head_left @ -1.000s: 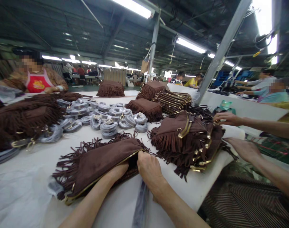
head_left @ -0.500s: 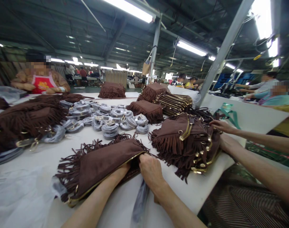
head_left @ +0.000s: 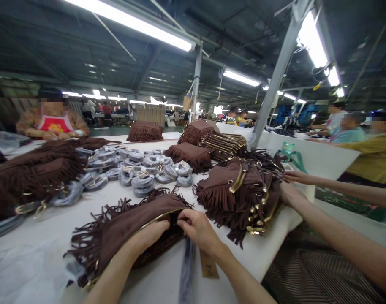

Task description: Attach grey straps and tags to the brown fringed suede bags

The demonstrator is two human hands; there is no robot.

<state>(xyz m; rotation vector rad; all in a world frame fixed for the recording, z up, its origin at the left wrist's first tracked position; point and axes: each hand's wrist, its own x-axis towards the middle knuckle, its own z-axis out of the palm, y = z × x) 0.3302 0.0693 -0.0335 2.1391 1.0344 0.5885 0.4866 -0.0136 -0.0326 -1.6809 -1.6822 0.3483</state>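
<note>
A dark brown fringed bag [head_left: 123,226] lies on the white table in front of me, its gold zipper undone along the near edge. My left hand [head_left: 150,236] reaches into the opening from the near side, and its fingertips are hidden inside. At the right end of that opening, my right hand [head_left: 197,230] pinches the bag's edge between thumb and fingers. A brown tag [head_left: 208,265] hangs below my right hand. Beside it, a grey plastic-wrapped strip [head_left: 187,270] runs from under the bag toward me.
Several coiled straps in plastic [head_left: 142,184] lie beyond the bag. More fringed bags are piled at left [head_left: 50,169] and right [head_left: 223,181]. Another person's hands [head_left: 289,190] touch the right pile. A person in a red apron [head_left: 55,123] is across the table.
The view has shifted a little. My left hand has drawn partly out of the bag, showing more of it. My right hand has turned at the opening, and the brown tag below it shows more.
</note>
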